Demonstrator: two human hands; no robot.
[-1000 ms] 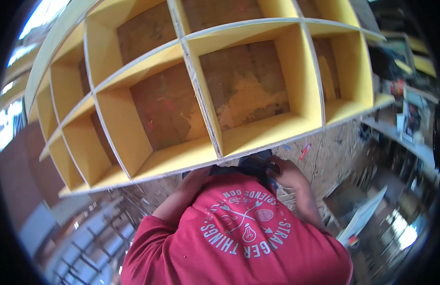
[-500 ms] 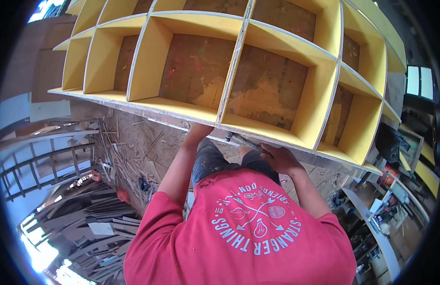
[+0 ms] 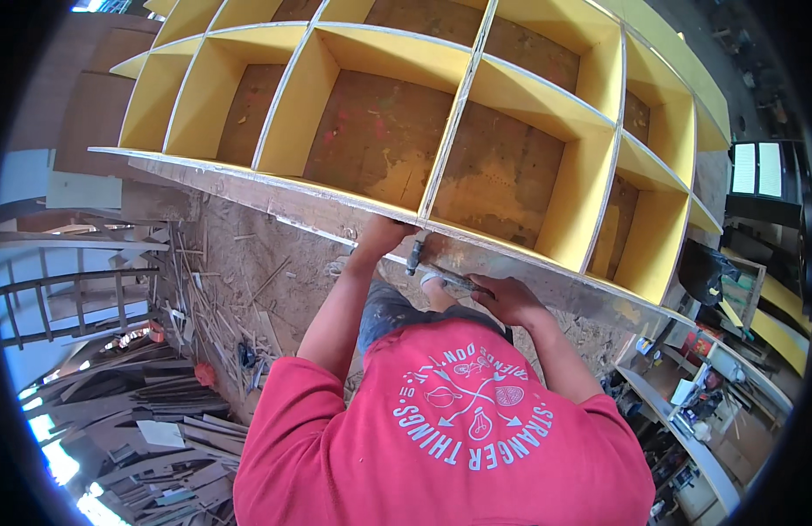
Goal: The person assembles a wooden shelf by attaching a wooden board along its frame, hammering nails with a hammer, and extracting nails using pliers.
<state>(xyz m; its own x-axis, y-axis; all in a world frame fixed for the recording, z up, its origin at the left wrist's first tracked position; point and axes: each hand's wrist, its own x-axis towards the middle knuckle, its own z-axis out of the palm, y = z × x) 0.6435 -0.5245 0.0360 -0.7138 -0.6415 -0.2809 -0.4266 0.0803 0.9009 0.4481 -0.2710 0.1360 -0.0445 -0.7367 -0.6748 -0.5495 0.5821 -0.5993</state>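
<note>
Notably, right hand (image 3: 514,302) closed round hammer (image 3: 450,278), left hand (image 3: 385,238) at yellow shelf (image 3: 577,180) edge, grip hidden; a stray swing could bruise its nearby fingers.

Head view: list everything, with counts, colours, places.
frame: 1, yellow, across top
bench: 1, brown, under frame
lattice: 1, dark, left
scraps: many, brown, lower left
panes: 2, white, far right
bag: 1, black, right of frame
side bench: 1, pale, lower right
clutter: uncountable, mixed, on side bench
hammer: 1, grey, below frame
shirt: 1, red, lower middle
shorts: 1, blue, between arms
left hand: 1, bare, at frame edge
right hand: 1, bare, on hammer handle
</note>
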